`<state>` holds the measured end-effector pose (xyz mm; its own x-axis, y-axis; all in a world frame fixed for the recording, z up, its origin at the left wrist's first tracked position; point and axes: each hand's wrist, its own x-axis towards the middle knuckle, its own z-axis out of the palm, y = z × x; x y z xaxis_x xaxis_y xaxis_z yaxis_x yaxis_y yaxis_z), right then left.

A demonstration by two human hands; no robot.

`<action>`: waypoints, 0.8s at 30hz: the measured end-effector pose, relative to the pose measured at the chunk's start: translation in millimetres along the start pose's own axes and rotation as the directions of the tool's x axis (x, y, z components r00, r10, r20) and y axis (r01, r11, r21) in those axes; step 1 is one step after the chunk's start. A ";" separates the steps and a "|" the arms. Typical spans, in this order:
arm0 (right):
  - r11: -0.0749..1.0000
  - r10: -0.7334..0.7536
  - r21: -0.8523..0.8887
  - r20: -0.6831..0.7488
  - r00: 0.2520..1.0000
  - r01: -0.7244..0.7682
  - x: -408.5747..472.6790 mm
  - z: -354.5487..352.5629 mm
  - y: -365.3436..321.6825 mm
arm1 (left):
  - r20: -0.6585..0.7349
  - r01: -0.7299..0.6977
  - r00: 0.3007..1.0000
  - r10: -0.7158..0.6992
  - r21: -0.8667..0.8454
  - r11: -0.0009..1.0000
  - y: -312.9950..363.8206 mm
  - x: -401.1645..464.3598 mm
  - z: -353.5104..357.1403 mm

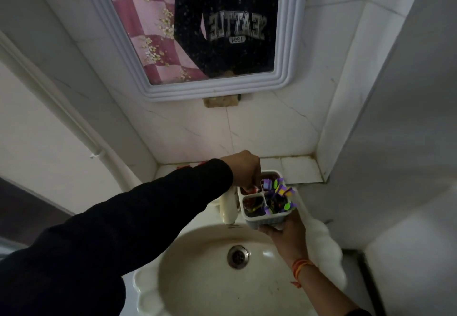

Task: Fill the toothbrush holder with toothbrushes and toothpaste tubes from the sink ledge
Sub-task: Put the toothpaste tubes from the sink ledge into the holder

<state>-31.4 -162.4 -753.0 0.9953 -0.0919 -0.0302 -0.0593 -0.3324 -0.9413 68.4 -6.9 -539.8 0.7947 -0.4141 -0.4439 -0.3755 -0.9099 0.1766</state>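
Observation:
A white toothbrush holder [268,219] with four compartments is held up over the back of the sink by my right hand [284,231], which grips its base from below. Purple and green toothbrushes [279,189] stand in its right compartments. Red toothpaste tubes [252,203] fill the left compartments. My left hand [243,170] reaches from the left in a dark sleeve, fingers pinched on a red tube [251,188] at the holder's back-left compartment. A bit of red packaging [188,166] lies on the ledge behind my left wrist.
A cream washbasin [197,278] with a metal drain [238,257] lies below. A white tap [228,207] stands left of the holder. The tiled ledge [296,170] runs behind, under a framed mirror [197,31]. A white pipe [49,98] crosses the left wall.

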 end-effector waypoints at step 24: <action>0.997 -0.059 -0.045 -0.098 0.993 0.055 -10.9 10.2 -10.1 | -0.080 0.449 0.880 -0.468 -0.179 0.875 -111.2 49.6 52.7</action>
<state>-40.9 -148.4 -746.6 0.9848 -0.1636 0.0586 -0.0079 -0.3790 -0.9254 124.5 75.2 -627.7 0.9131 0.0591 -0.4034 0.1135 -0.9872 0.1123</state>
